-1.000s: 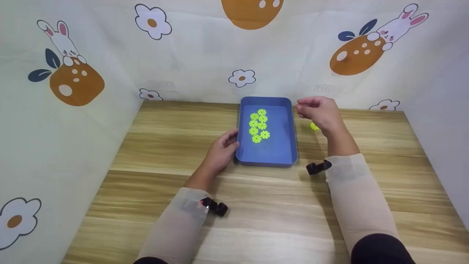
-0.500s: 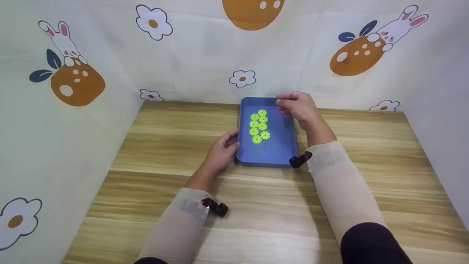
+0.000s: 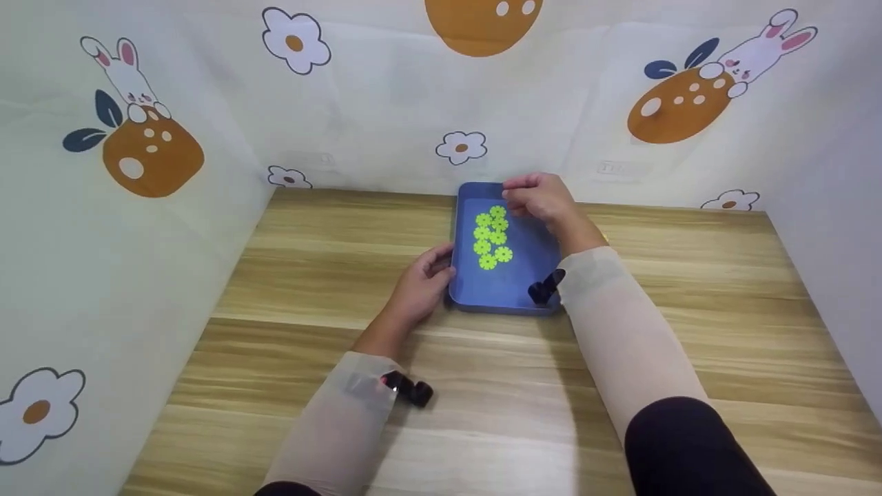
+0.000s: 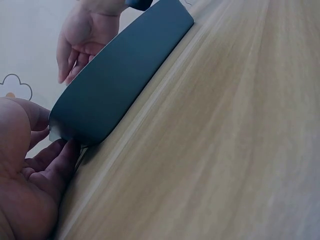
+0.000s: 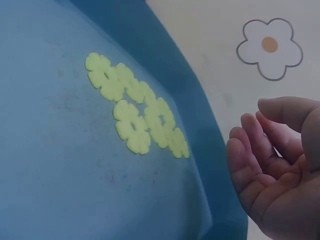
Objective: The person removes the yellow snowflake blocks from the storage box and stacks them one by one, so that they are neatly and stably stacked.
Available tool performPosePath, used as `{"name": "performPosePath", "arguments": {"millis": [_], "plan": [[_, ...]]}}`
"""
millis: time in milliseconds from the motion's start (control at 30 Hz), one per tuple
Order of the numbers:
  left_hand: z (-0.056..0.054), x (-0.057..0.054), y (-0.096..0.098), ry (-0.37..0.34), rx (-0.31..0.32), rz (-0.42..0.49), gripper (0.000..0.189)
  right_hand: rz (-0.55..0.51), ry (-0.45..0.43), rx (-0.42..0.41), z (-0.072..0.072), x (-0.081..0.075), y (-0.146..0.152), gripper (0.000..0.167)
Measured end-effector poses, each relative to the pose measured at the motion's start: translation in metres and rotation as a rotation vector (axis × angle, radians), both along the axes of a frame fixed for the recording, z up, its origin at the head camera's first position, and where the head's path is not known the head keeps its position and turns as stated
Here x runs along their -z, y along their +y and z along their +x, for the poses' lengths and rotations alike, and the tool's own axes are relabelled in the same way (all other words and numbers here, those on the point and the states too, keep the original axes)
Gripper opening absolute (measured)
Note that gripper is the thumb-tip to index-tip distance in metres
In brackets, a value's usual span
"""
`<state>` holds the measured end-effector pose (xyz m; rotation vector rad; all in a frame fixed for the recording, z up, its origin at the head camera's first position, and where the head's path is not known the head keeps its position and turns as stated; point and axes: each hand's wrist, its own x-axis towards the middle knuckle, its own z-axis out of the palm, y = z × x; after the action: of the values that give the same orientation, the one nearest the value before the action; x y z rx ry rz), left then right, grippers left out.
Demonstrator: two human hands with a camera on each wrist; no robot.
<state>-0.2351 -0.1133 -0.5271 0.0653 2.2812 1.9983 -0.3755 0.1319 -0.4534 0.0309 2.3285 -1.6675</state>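
A blue rectangular tray lies on the wooden table, with several yellow-green flower-shaped plastic discs clustered inside. My left hand grips the tray's left side; in the left wrist view that hand has its fingers bent against the tray's corner. Over the far right part of the tray hovers my right hand. In the right wrist view the right hand is loosely curled, thumb apart from the fingers, and no disc shows between them. The discs there lie flat on the tray floor.
Just right of my right wrist, a bit of yellow shows on the table, mostly hidden by the arm. A patterned cloth wall stands close behind the tray. A black wrist camera hangs over the tray's front right corner.
My right hand has moved left, from beside the tray to above its far right part. The left hand stays at the tray's side. The visible discs keep their arrangement.
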Motion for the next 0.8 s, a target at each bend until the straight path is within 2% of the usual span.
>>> {"name": "performPosePath", "arguments": {"millis": [367, 600, 800], "plan": [[0.001, -0.002, 0.000, -0.005, -0.005, -0.022, 0.051, 0.103, -0.010, -0.017, -0.015, 0.021, -0.009, 0.034], [0.000, 0.000, -0.001, 0.007, 0.014, -0.002, 0.051, 0.186, -0.007, -0.005, -0.016, 0.032, -0.012, 0.035], [0.000, 0.000, -0.001, 0.018, 0.024, 0.022, 0.051, 0.210, -0.026, 0.018, -0.014, 0.034, -0.014, 0.037]]}}
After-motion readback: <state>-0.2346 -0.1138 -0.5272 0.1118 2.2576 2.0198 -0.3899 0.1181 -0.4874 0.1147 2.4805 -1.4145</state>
